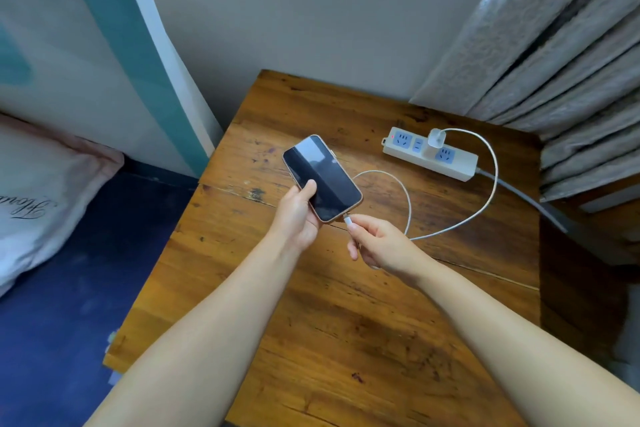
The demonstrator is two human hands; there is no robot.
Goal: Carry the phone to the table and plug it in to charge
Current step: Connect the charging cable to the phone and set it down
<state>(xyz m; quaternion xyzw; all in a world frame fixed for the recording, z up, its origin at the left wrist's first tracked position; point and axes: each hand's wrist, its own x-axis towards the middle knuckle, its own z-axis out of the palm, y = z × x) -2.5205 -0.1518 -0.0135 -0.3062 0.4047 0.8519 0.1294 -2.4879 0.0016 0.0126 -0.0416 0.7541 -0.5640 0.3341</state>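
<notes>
Item one, the smartphone (pixel 322 178): I see it held above the wooden desk (pixel 346 322), screen up and dark, tilted with its top end pointing away to the upper left and its bottom end toward me. It sits over the desk's middle, clear of every edge.

Item two, left hand (pixel 298 215): grip closed around the phone's lower left side, thumb laid across the glass near the left rim, remaining digits hidden under the body.

Item three, right hand (pixel 377 243): grip pinched on the white connector (pixel 348 219) of the charging cable (pixel 485 198), thumb and forefinger pressed together on it. The connector tip is at the phone's bottom edge; I cannot tell whether it is seated in the port or only touching.

Item four, the cable: it loops from the connector out to the right over the desk, arcs back and rises to a white charger plug (pixel 436 139).

Item five, white power strip (pixel 429 158): lies flat near the desk's far right side, charger plug standing in it, a grey lead running off its right end past the desk edge.

Item six, open room: bare wood all around the hands, widest on the near half. Desk's left edge borders a blue bed sheet (pixel 69 288) with a pale pillow (pixel 38 198); the far edge meets the wall (pixel 294 10); grey curtains (pixel 561 55) hang over the far right corner, close behind the power strip.
</notes>
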